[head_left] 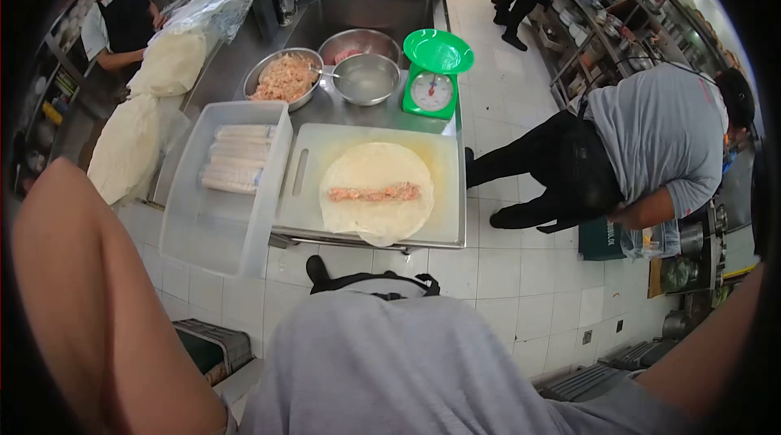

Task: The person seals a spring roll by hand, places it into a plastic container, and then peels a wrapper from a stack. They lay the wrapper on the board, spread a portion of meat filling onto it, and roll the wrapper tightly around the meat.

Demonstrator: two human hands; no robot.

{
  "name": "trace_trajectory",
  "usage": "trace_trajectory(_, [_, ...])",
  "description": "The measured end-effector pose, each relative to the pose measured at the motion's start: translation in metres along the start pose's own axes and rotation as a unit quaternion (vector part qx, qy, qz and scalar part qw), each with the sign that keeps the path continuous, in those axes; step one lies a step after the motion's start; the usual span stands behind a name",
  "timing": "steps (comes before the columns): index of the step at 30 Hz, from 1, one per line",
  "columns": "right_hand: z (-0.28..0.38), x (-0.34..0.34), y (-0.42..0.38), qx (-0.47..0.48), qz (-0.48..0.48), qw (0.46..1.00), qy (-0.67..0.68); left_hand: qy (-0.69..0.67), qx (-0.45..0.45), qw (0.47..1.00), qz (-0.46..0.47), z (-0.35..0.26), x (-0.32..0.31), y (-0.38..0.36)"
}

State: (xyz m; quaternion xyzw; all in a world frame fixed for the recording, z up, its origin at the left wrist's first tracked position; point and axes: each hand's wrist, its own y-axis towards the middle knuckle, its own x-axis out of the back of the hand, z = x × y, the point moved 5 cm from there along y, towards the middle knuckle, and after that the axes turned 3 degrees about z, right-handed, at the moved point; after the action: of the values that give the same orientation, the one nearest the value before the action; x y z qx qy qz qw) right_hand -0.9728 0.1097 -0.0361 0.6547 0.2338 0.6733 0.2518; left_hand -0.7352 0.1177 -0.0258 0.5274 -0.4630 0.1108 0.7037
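Note:
Neither of my hands shows; only my bare left arm, bent at the left, and part of my right arm at the lower right are visible. A round dough wrapper [358, 219] lies flat on the white cutting board [305, 209], with a strip of pinkish filling [374, 192] across its middle. Left of the board, a translucent plastic box [213, 231] holds several pale rolls [236, 160] side by side. Behind the board, a metal bowl holds minced filling [285, 78] and a spoon handle leans between bowls.
A bowl of liquid [365, 78], a bowl with pink meat [348, 53] and a green scale [431, 93] stand behind the board. Wrapper stacks [126, 146] lie at the left. A sink [358, 16] is farther back. One person [651, 134] bends at the right; another [126, 24] stands upper left.

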Motion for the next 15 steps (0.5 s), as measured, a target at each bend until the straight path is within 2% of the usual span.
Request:
trace_trajectory(12, [0.005, 0.014, -0.01, -0.013, -0.016, 1.0, 0.001, -0.007, -0.006, 1.0, -0.01, -0.008, 0.003, 0.002])
trace_trajectory(15, [0.011, 0.026, -0.012, -0.006, -0.037, 0.999, 0.0, -0.006, -0.021, 0.999, -0.048, -0.018, 0.014, 0.001])
